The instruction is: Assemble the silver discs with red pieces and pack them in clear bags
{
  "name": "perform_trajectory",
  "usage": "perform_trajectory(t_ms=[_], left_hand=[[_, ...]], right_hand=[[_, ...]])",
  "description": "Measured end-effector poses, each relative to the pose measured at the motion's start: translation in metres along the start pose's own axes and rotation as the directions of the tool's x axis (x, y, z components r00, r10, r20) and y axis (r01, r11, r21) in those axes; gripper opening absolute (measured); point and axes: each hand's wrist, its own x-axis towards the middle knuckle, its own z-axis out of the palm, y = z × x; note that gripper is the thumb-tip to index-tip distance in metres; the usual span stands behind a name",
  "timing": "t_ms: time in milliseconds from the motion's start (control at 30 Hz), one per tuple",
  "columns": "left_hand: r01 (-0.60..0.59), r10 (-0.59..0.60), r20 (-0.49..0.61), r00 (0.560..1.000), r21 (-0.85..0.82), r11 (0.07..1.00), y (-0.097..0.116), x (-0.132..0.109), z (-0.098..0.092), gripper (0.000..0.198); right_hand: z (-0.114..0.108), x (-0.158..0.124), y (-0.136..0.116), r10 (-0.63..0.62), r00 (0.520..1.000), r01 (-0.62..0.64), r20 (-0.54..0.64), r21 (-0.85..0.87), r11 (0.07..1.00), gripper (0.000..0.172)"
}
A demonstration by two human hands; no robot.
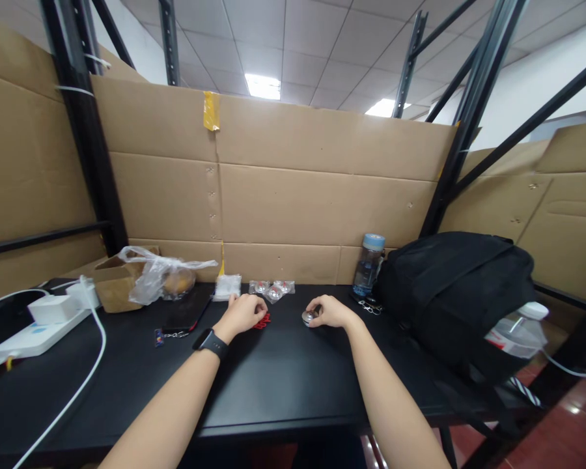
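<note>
My left hand point(243, 312), with a black watch on the wrist, rests low over the middle of the black table. Its fingertips are pinched at a small bundle of red cord point(262, 321), which they partly hide. To the right, my right hand point(332, 311) has thumb and fingers closed around a small round silver object point(307, 318) at the table surface. Part of that object is covered by the fingers, so its kind cannot be made out. Just beyond the hands lie several small clear packets point(274, 292) with round things inside and a stack of white packets point(227, 287).
At left are a white power strip point(43, 332) with cables, a cardboard box point(116, 286), a plastic bag point(163, 273) and a dark flat case point(188, 312). A blue-lidded bottle point(368, 264) and a black backpack point(459, 293) stand at right. Cardboard walls point(283, 202) enclose the table.
</note>
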Motion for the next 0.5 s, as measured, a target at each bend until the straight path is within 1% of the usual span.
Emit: perform_trajectory(t_ms=[133, 233, 300, 367, 433, 500], left_hand=[[-0.059, 0.061, -0.057, 0.996, 0.044, 0.997, 0.000, 0.008, 0.010, 0.024], [-0.042, 0.046, -0.040, 0.998, 0.096, 0.995, 0.005, 0.019, 0.015, 0.039], [-0.018, 0.026, -0.050, 0.998, 0.149, 0.989, 0.010, 0.027, 0.018, 0.046], [0.025, -0.010, -0.076, 0.997, 0.207, 0.978, 0.016, 0.035, 0.022, 0.044], [0.076, -0.058, -0.083, 0.995, 0.245, 0.967, 0.021, 0.044, 0.026, 0.041], [0.105, -0.090, -0.068, 0.994, 0.258, 0.960, 0.024, 0.052, 0.030, 0.040]], right_hand=[[0.000, -0.001, 0.002, -0.001, 1.000, 0.001, 0.002, 0.043, 0.999, 0.034], [-0.001, -0.002, 0.002, 0.012, 1.000, -0.011, -0.005, 0.042, 0.999, 0.032], [-0.001, -0.002, 0.000, 0.021, 1.000, -0.022, 0.004, 0.031, 0.999, 0.031], [-0.002, -0.002, -0.002, 0.022, 1.000, -0.022, -0.004, 0.002, 1.000, 0.034], [-0.001, -0.002, -0.005, 0.016, 0.998, -0.018, -0.053, -0.043, 0.999, 0.038], [-0.001, -0.002, -0.007, 0.006, 0.994, -0.015, -0.114, -0.074, 0.997, 0.040]])
